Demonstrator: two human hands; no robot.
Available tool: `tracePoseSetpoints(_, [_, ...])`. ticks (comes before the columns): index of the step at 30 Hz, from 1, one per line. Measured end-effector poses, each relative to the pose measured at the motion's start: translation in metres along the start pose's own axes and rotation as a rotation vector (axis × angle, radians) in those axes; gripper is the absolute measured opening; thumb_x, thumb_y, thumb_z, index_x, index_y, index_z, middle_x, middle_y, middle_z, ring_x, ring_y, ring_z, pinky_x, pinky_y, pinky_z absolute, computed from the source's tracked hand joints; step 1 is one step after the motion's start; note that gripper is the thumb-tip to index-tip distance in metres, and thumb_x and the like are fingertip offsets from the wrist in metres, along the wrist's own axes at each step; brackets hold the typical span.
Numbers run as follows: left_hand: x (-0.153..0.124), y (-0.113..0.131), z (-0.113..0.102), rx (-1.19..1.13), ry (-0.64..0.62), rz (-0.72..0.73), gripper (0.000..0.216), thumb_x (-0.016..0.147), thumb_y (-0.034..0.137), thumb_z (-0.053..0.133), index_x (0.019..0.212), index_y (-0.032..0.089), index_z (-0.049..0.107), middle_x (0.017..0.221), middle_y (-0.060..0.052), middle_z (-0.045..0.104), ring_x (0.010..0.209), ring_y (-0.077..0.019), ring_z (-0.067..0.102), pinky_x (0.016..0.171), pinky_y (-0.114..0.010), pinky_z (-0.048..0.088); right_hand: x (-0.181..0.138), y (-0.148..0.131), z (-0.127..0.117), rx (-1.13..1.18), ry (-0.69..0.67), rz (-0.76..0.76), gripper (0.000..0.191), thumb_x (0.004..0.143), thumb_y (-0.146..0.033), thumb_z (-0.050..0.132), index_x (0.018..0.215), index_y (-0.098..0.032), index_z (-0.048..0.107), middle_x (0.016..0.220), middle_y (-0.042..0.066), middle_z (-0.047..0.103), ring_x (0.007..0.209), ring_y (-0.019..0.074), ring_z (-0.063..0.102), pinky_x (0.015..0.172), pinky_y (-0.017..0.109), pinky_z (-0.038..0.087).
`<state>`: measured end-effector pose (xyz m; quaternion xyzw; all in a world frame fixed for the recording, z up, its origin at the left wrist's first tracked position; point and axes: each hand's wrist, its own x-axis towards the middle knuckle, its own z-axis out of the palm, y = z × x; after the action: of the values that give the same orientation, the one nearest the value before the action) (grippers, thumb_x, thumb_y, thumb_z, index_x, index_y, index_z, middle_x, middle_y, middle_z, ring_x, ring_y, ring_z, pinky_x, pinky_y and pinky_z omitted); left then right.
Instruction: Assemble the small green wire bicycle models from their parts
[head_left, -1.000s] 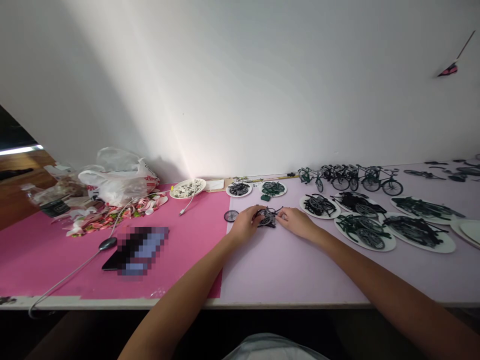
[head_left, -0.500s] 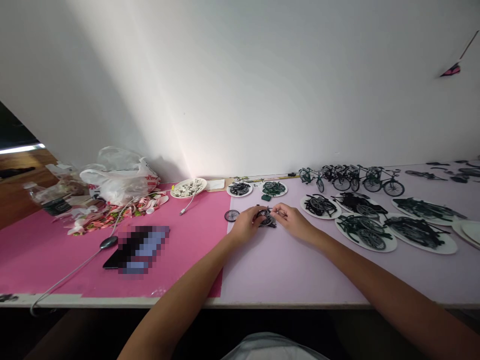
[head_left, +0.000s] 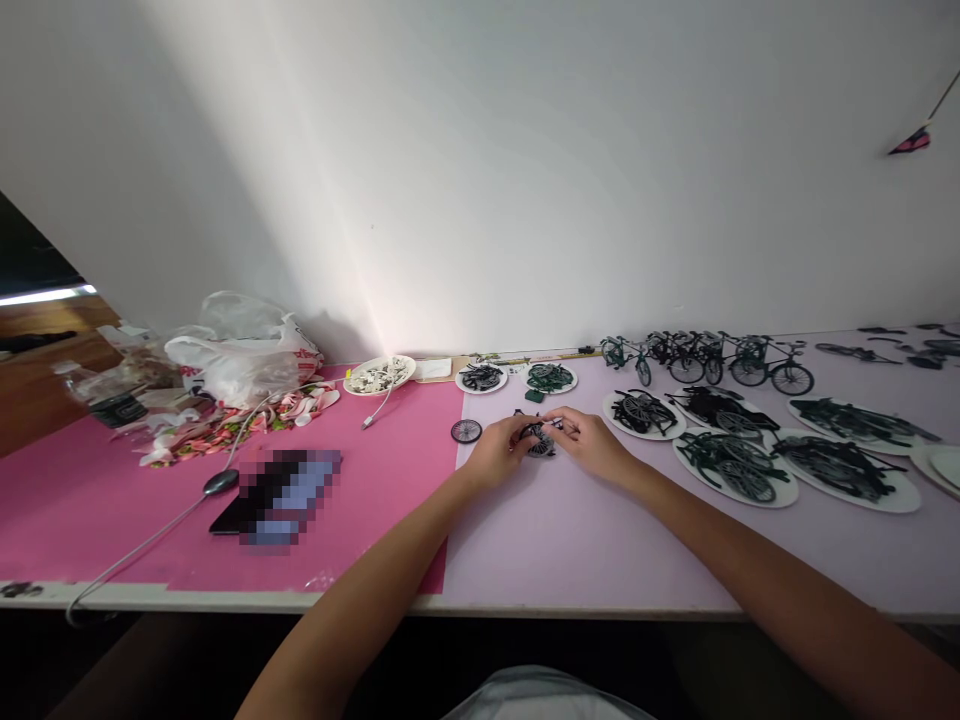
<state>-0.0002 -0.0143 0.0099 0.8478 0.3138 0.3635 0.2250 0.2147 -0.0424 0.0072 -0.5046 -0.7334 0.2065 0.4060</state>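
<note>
Close together over the pale table, my left hand (head_left: 496,450) and my right hand (head_left: 589,440) pinch at a small dark model bicycle part. A spoked toy wheel (head_left: 540,442) shows between them, just below the fingertips. My left fingers close on the dark part from the left side. From the right, my right thumb and forefinger press together at the same part; fingers hide most of it. A loose spoked wheel (head_left: 466,431) lies flat to the left of my left hand. Behind the hands is a small green piece (head_left: 534,396).
White plates of bicycle parts (head_left: 735,467) spread to the right, with assembled model bicycles (head_left: 705,360) standing behind. Two small plates of parts (head_left: 550,378) sit ahead. Leftward lie a phone (head_left: 277,495), a cable (head_left: 172,525), fabric petals (head_left: 247,430), and a plastic bag (head_left: 240,360).
My fingertips have drawn closer together over the dark part, the left hand shifting slightly right. The whole view has shifted a little; the surrounding plates and bicycles stay put.
</note>
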Motion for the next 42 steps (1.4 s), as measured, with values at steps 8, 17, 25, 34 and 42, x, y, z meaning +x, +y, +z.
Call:
tracePoseSetpoints(8, [0.0005,-0.0009,0.0008,0.012,0.001,-0.011,0.034,0.097,0.028,0.059,0.129,0.019,0.068,0.091,-0.006,0.073,0.077,-0.0167,0.064,0.076,-0.028,0.052,-0.0002,-0.0019,-0.0022,-0.059,-0.051,-0.075,0.044,0.101,-0.055,0.043,0.08,-0.02,0.06,0.064,-0.002,0.052,0.06,0.0151,0.042,0.056,0.027,0.03])
tracePoseSetpoints(17, [-0.0001,-0.0013,0.0,0.019,-0.012,-0.019,0.033,0.097,0.028,0.059,0.128,0.02,0.068,0.093,-0.006,0.073,0.08,-0.0173,0.065,0.077,-0.028,0.052,0.0006,-0.0006,-0.0025,-0.028,-0.058,-0.078,0.044,0.102,-0.054,0.041,0.074,-0.021,0.049,0.064,-0.003,0.045,0.061,0.0142,0.04,0.057,0.027,0.029])
tracePoseSetpoints(25, [-0.0008,-0.0033,0.0012,0.02,-0.031,-0.015,0.034,0.096,0.028,0.061,0.128,0.021,0.069,0.098,-0.006,0.074,0.081,-0.0178,0.065,0.078,-0.028,0.052,-0.0016,-0.0045,-0.0039,0.009,-0.114,-0.034,0.04,0.099,-0.052,0.051,0.087,-0.019,0.07,0.073,0.0,0.064,0.064,0.0159,0.049,0.059,0.027,0.035])
tracePoseSetpoints(34, [-0.0012,-0.0013,-0.0003,0.064,-0.023,0.018,0.032,0.098,0.025,0.058,0.128,0.023,0.069,0.11,-0.007,0.075,0.085,-0.0177,0.067,0.081,-0.029,0.053,-0.0023,-0.0087,-0.006,0.057,-0.153,-0.059,0.044,0.098,-0.054,0.052,0.11,-0.021,0.078,0.095,0.006,0.078,0.081,0.0247,0.064,0.074,0.034,0.049])
tracePoseSetpoints(42, [-0.0018,-0.0002,-0.0053,0.188,0.038,0.113,0.027,0.101,0.021,0.055,0.122,0.025,0.072,0.1,-0.006,0.071,0.087,-0.0168,0.068,0.078,-0.026,0.052,-0.0024,-0.0063,-0.0044,0.065,-0.121,-0.05,0.04,0.097,-0.051,0.057,0.112,-0.022,0.08,0.099,0.007,0.08,0.08,0.0247,0.067,0.075,0.035,0.05])
